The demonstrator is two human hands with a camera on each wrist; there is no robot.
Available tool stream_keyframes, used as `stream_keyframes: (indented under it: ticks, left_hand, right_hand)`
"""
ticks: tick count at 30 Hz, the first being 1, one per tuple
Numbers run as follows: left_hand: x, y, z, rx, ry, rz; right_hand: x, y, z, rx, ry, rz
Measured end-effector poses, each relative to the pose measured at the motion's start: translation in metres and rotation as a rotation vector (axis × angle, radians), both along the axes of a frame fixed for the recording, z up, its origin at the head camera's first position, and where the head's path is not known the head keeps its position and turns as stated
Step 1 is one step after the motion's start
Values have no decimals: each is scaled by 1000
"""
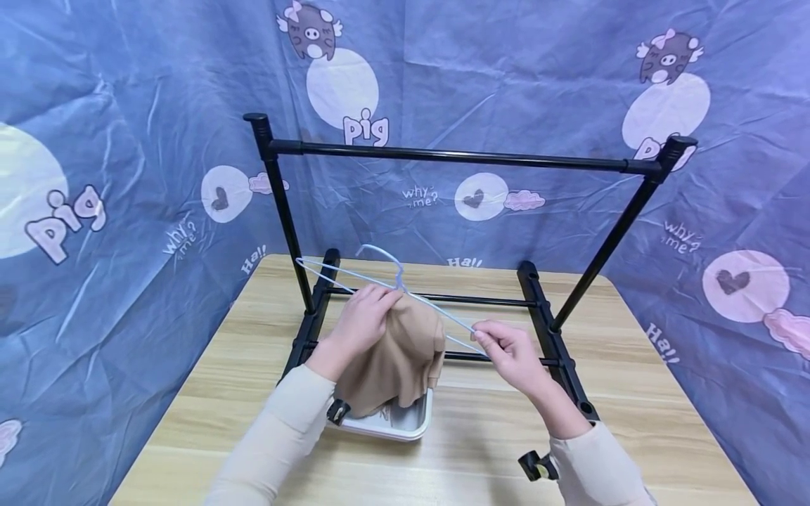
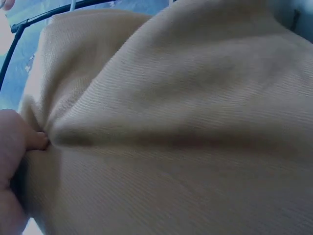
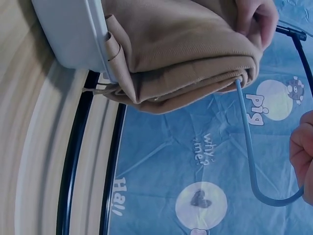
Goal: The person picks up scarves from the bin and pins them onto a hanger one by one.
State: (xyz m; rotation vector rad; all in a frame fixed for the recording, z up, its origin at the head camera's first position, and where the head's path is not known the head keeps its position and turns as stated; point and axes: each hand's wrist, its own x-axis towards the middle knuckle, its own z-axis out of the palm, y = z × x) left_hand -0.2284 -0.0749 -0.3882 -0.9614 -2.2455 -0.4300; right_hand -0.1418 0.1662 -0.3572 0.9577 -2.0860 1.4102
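A light-blue clothes hanger [image 1: 436, 307] is held up over the table, its hook pointing up and to the left. Part of it runs into a fold of a tan, finely ribbed cloth [image 3: 186, 83]. My left hand [image 1: 362, 318] pinches the top of this cloth just below the hanger's neck; in the left wrist view the thumb [image 2: 36, 140] presses into a crease. At the hanger's right corner, my right hand [image 1: 509, 351] grips the wire between thumb and fingers. The cloth hangs down in folds, its lower part over a white plastic bin [image 1: 411, 432].
A black garment rack [image 1: 468, 156] stands behind the hands, its top bar well above them and its feet on the wooden table [image 1: 196, 422]. Blue patterned fabric [image 1: 538, 84] encloses the back and sides. Black wrist mounts [image 1: 538, 466] sit at both sleeves.
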Motion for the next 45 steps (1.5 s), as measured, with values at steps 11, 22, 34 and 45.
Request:
stream_keyframes:
  ticks: [11, 22, 34, 45]
  left_hand:
    - [6, -4, -7, 377, -105, 584]
    - [-7, -14, -19, 336, -450, 478]
    - [1, -9, -7, 331, -205, 307]
    - [4, 0, 1, 326, 337, 186]
  right_hand:
    - [4, 0, -2, -32, -72, 49]
    - [4, 2, -2, -38, -94, 72]
    - [1, 4, -1, -50, -144, 47]
    - [1, 5, 1, -24, -153, 131]
